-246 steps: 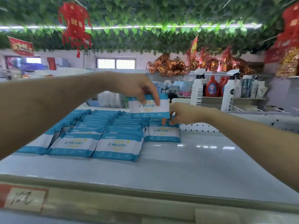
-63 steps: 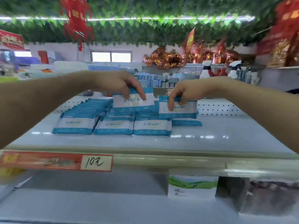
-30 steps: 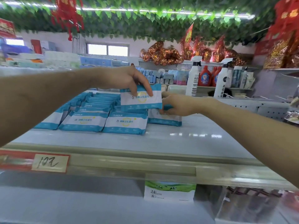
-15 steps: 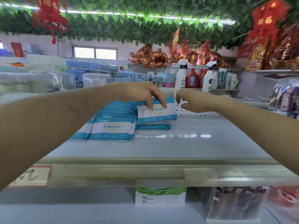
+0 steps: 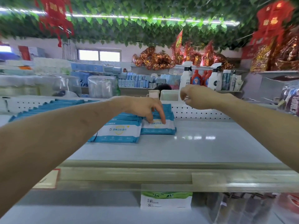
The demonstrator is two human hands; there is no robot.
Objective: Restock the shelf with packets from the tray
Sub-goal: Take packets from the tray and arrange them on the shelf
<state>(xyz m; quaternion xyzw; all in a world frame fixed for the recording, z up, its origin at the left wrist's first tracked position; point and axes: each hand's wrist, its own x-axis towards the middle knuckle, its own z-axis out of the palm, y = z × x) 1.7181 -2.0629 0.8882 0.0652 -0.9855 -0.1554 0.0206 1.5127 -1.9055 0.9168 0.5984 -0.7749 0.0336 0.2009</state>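
1. Fingers [image 5: 162, 117] of the left hand [image 5: 144, 107] reach down straight and slightly spread, their tips pressing on a blue-and-white packet [image 5: 159, 129].
2. That packet lies on the shelf [image 5: 194, 147], at the right end of the packet rows [image 5: 119, 131], touching its neighbour.
3. Right hand [image 5: 196, 98] hovers above it to the right, loosely curled, holding nothing.

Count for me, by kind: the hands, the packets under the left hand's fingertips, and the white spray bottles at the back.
Hands: 2, left hand and right hand
Packet under the fingertips: 1
White spray bottles: 2
Total: 5
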